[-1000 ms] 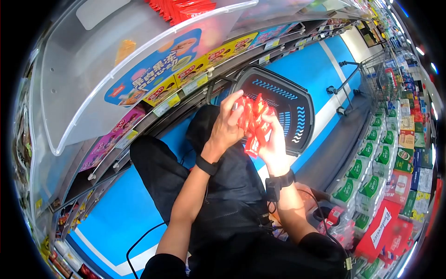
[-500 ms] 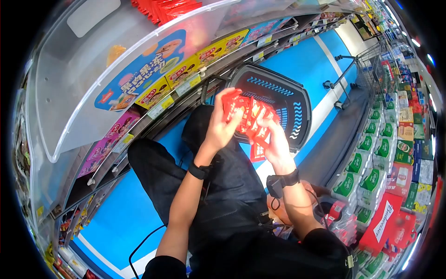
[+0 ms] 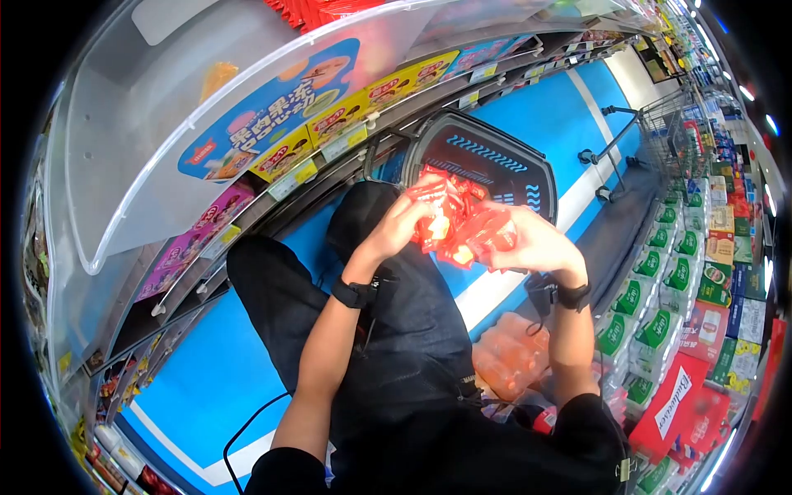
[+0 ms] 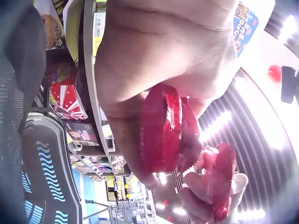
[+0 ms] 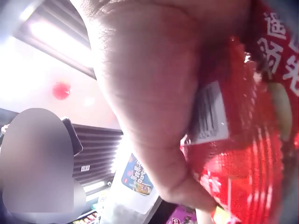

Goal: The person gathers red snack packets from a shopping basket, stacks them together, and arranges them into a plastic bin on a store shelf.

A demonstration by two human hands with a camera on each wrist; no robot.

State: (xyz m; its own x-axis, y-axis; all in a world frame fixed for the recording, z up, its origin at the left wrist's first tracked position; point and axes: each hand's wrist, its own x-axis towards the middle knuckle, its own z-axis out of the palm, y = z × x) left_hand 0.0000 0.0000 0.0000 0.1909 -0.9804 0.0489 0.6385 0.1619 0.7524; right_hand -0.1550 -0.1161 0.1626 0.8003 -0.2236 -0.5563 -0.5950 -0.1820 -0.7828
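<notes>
Several shiny red snack packets (image 3: pixel 445 216) are bunched between the two hands, in front of the person's dark trousers. The left hand (image 3: pixel 396 229) grips some of them from the left; in the left wrist view a red packet (image 4: pixel 161 130) sits between its thumb and fingers. From the right, the right hand (image 3: pixel 540 241) holds others, its thumb and fingers bent round them. A white barcode label shows on the red packet (image 5: pixel 233 158) in the right wrist view, along with white printed characters. Both wrists carry black straps.
A clear shelf bin (image 3: pixel 124 157) at upper left holds more red packets (image 3: pixel 330 10) and a yellow-orange one (image 3: pixel 219 81). Beyond the hands stands a black basket (image 3: pixel 487 148). Orange bottles (image 3: pixel 511 355) and green-labelled packs (image 3: pixel 648 326) line the right. A wire cart (image 3: pixel 660 128) stands farther off.
The right hand has turned and swung out to the right, its wrist now bent sideways. The packets have shifted and spread between the hands, and the left hand stays near its place.
</notes>
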